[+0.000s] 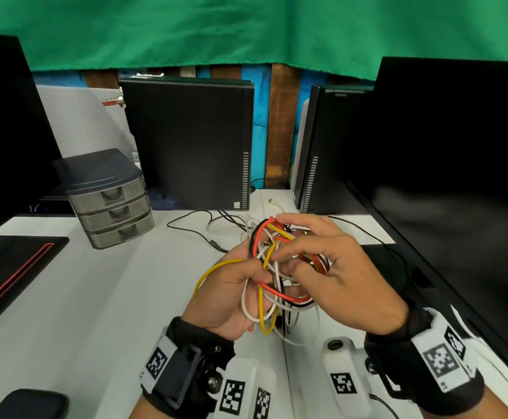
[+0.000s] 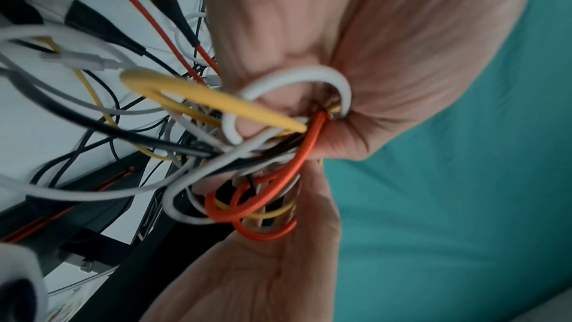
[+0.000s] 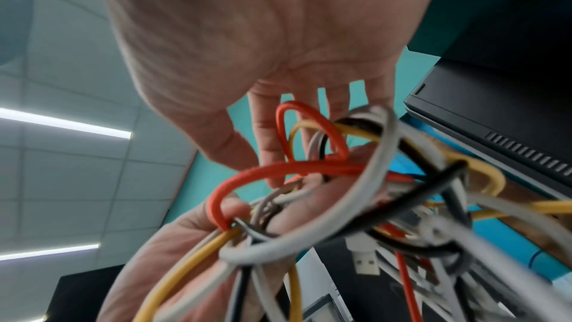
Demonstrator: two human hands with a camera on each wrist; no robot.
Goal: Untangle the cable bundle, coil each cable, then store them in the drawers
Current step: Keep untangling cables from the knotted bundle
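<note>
Clearly you are at the first step, untangling: the cable bundle [image 1: 279, 267] is lifted off the tabletop [image 1: 95, 297] and held between both hands, with nothing coiled yet. Your left hand [image 1: 231, 297] has its fingers curled round the lower loops, a yellow cable [image 1: 216, 269] arching out past your thumb. Your right hand [image 1: 337, 267] has its fingers hooked into the upper part of the knot, where red, yellow, white and black strands cross. Next, I would judge, you need to find one free end, such as the white plug [image 3: 366, 260] hanging below your right fingers, and feed it back through the loops rather than pull. The drawers [image 1: 110, 201], well beyond your left fingers, are all closed. No brand or writing is readable; only square coded markers show on the wrist bands [image 1: 440, 364].
</note>
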